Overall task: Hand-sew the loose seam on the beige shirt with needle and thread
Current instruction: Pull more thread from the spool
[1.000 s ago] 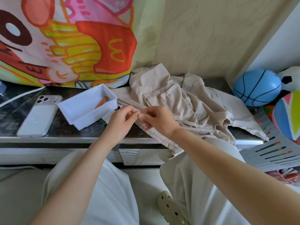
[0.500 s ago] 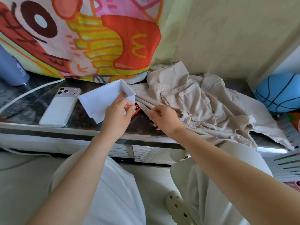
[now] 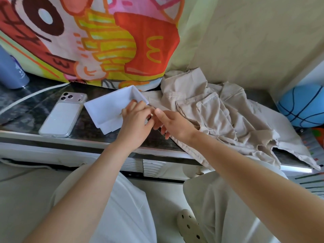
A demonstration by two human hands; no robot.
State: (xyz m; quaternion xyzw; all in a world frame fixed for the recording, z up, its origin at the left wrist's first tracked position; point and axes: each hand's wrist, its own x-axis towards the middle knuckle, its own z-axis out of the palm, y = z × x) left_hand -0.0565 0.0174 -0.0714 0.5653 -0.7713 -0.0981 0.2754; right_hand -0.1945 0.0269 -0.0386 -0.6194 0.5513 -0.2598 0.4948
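The beige shirt [image 3: 215, 116] lies crumpled on the dark counter [image 3: 82, 132], its hem hanging over the front edge. A thin thread [image 3: 201, 128] runs from a frayed seam to my right hand [image 3: 171, 124], which pinches it between thumb and forefinger. My left hand [image 3: 135, 121] is curled over the right end of the white box [image 3: 107, 109], its fingertips meeting my right thumb and pinching the same thread. I cannot make out the needle. My left hand hides what lies in the box.
A phone [image 3: 61, 116] lies face down left of the box, beside a white cable [image 3: 29, 97]. A blue bottle [image 3: 10, 71] stands at the far left. A cartoon-print cloth [image 3: 98, 41] hangs behind. A blue ball [image 3: 305, 106] sits at the right.
My hands, slightly apart half a second ago with thread stretched between them, have come together over the box's right end. The red item seen by the box is now hidden.
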